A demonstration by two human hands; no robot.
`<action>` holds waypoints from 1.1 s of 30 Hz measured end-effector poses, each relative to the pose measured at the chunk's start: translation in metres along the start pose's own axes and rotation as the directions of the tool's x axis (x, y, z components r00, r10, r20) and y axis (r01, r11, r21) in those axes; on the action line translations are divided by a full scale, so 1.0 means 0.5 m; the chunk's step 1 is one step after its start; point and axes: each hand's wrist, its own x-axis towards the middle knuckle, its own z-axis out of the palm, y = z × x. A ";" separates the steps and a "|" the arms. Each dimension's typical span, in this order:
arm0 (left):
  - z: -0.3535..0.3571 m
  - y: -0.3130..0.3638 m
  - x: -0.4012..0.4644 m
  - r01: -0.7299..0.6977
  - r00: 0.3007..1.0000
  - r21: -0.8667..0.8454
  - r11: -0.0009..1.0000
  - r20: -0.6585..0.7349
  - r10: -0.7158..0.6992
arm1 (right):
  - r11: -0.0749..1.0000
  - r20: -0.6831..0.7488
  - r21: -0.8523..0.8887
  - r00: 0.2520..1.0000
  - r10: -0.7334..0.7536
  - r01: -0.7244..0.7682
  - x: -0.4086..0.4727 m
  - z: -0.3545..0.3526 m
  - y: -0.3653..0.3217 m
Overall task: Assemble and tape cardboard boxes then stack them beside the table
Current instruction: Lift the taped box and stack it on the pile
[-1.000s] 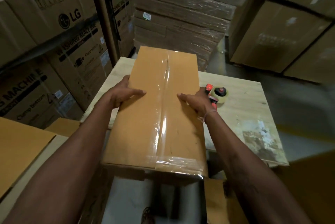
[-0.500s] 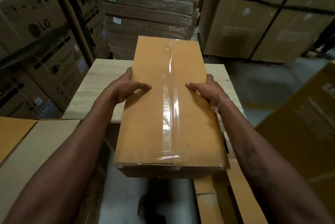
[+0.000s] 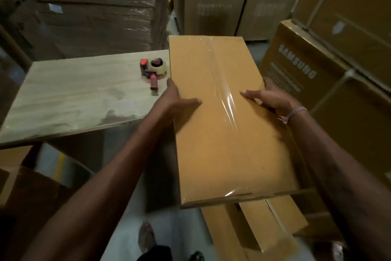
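Moved: since a moment ago I have swung the taped box [image 3: 228, 117] off the table [image 3: 69, 95] and out past its right edge; it now hangs in the air over the flat cardboard blanks [image 3: 260, 227] lying on the floor.
Left hand [image 3: 176, 100]: clamped on the box's left side, thumb laid across the top face, fingers tucked under and out of sight.
Right hand [image 3: 268, 97]: gripping the right side the same way, thumb on top.
Tape gun [image 3: 154, 70]: left lying near the table's right edge, not touching the box.
Weight: I judge it light and probably empty, since two hands carry it level by the sides alone.
Stiffness: walls firm enough to squeeze, but hard pressure would likely dent them.
Slip: the clear tape strip [image 3: 222, 91] down the middle looks slick, so I keep my thumbs on bare cardboard.
Best hold: the two long sides near mid-length, as now.
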 end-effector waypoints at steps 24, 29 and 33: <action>0.508 -0.274 -0.109 0.039 0.962 0.102 0.994 0.265 -0.065 | 0.947 -0.085 0.066 0.944 0.318 -0.313 0.086 -0.186 0.556; 0.531 -0.355 -0.082 0.107 0.959 0.029 0.994 0.260 -0.111 | 0.943 -0.031 0.018 0.943 0.332 -0.331 0.108 -0.175 0.575; 0.547 -0.399 -0.066 0.147 0.954 -0.002 0.989 0.264 -0.141 | 0.954 -0.028 -0.018 0.954 0.300 -0.301 0.142 -0.148 0.593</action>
